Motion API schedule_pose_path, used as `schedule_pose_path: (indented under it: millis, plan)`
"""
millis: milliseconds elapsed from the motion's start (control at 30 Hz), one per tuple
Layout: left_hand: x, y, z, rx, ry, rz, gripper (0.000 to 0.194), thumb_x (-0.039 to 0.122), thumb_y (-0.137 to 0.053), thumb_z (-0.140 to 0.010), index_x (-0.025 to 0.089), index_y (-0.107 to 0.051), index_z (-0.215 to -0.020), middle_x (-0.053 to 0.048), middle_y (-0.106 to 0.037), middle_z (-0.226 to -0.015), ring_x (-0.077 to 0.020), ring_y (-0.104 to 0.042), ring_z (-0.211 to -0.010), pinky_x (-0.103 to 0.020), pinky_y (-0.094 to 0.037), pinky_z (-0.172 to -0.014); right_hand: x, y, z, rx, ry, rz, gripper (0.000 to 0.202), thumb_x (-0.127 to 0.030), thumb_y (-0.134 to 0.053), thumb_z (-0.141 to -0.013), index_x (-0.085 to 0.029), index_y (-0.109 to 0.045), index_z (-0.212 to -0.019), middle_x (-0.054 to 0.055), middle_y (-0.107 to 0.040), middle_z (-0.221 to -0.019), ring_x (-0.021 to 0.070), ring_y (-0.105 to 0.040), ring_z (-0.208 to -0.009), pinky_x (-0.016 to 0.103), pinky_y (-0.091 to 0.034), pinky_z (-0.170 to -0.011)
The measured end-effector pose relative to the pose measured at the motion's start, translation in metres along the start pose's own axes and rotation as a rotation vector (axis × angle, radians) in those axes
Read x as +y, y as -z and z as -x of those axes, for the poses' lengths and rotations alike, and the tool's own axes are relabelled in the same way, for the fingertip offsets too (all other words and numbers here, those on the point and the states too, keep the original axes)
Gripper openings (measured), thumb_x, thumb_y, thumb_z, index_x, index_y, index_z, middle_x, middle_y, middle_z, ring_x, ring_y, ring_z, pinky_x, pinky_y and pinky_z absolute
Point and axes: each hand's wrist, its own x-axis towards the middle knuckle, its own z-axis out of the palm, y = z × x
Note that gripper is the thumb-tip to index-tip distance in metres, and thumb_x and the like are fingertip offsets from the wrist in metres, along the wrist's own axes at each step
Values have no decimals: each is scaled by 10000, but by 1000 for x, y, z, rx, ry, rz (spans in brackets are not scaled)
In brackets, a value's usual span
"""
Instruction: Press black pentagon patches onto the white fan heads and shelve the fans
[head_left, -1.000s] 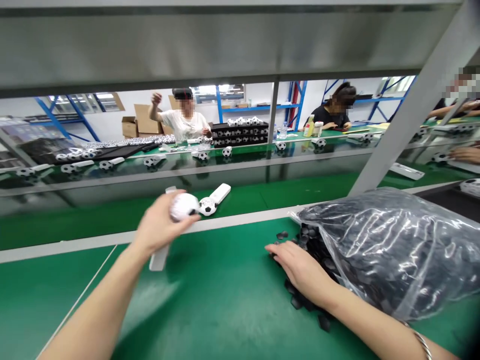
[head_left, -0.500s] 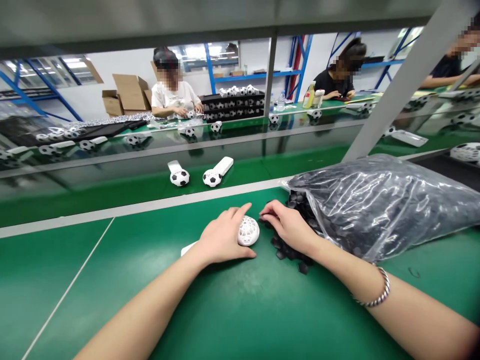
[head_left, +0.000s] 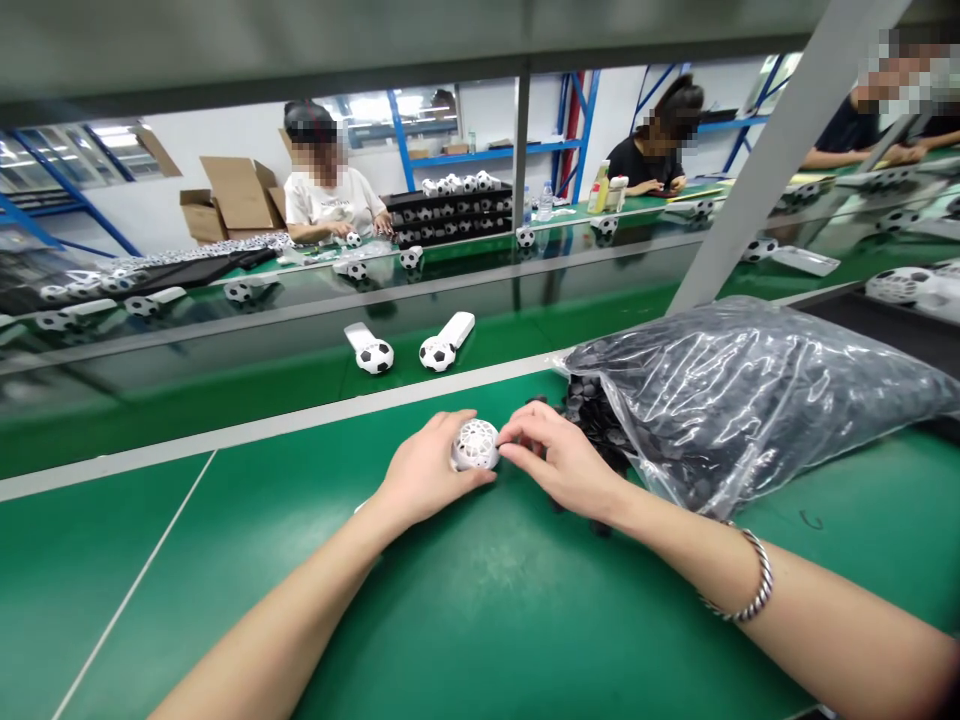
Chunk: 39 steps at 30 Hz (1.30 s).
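One round, white latticed plastic ball (head_left: 478, 443) sat in the cupped left hand (head_left: 424, 468) while the right hand (head_left: 553, 452) pinched a small dark piece (head_left: 502, 445), apparently for fitting, which called for alignment.

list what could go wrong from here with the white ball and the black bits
The right hand pinches a small dark piece at its fingertips, so it could slip and drop.

The left hand cups the white ball from one side, so a push from the other might shift it.

Loose black pieces lie by the right hand at the mouth of the plastic bag; a knock may scatter them.
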Motion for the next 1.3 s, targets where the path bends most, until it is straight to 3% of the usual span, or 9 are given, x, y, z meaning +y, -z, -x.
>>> schedule_pose_path:
  millis: [167, 400, 667, 733, 833, 967, 1167, 1300]
  plan:
    - [-1, 0, -1, -1, -49, 83, 661, 473, -678, -611, 272, -444, -1195, -26, -508, -1174, -224, -535, -999, -309, -462, -783, 2, -11, 3, -103, 11, -11, 69, -115, -563, -812, -179, -588, -822, -21, -575, -756, 112, -524, -677, 232, -427, -646]
    - [1, 2, -1, -20, -54, 105, 700, 519, -700, -565, 287, -459, -1181, -19, -526, -1113, -219, -552, -940, -308, -457, -740, 7, -20, -2, -17, -27, -95, 55, -115, -603, -784, -166, -583, -785, -11, -529, -749, 112, -499, -668, 234, -424, -641]
    - [2, 1, 0, -13, -31, 93, 650, 512, -675, -596, 296, -470, -1174, -20, -533, -1075, -217, -558, -903, -289, -455, -665, 9, -17, 2, -59, 9, -13, 73, -139, -558, -818, -172, -551, -753, -12, -515, -747, 113, -504, -682, 251, -432, -672]
    - [2, 0, 0, -12, -33, 87, 640, 509, -667, -608, 288, -467, -1175, -20, -533, -1083, -216, -558, -907, -287, -457, -672, 10, -17, 3, -25, -7, 7, 57, -139, -580, -792, -175, -537, -799, -3, -512, -804, 121, -511, -733, 261, -444, -698]
    - [0, 0, -1, -13, -23, 57, 659, 514, -668, -601, 272, -464, -1178, -27, -539, -1094, -228, -559, -915, -307, -460, -698, 13, -18, 1, 37, -45, 44, 265, -160, -640, -729, -188, -509, -957, 45, -500, -1037, 182, -491, -963, 309, -455, -776]
    - [0, -1, -3, -20, -22, 47, 614, 485, -666, -604, 255, -488, -1144, -37, -557, -1086, -241, -561, -925, -333, -457, -750, 18, -22, 0, -40, -102, -75, 464, -203, -595, -778, -211, -380, -1190, 76, -457, -1209, 207, -448, -1110, 343, -477, -822]
    - [2, -1, -3, -19, -16, 60, 588, 518, -654, -609, 255, -494, -1110, -28, -564, -1055, -234, -562, -904, -331, -463, -739, 19, -18, -6, -93, -129, -153, 405, -165, -597, -788, -204, -424, -1152, 52, -523, -1145, 179, -495, -1072, 326, -471, -863]
    - [-2, 5, -1, -111, -57, 53, 650, 420, -675, -608, 242, -432, -1185, -37, -516, -1178, -245, -522, -1020, -348, -431, -852, 26, 2, -16, 52, -113, 102, 232, -192, -566, -835, -169, -515, -1060, 52, -562, -1045, 165, -543, -935, 301, -485, -779]
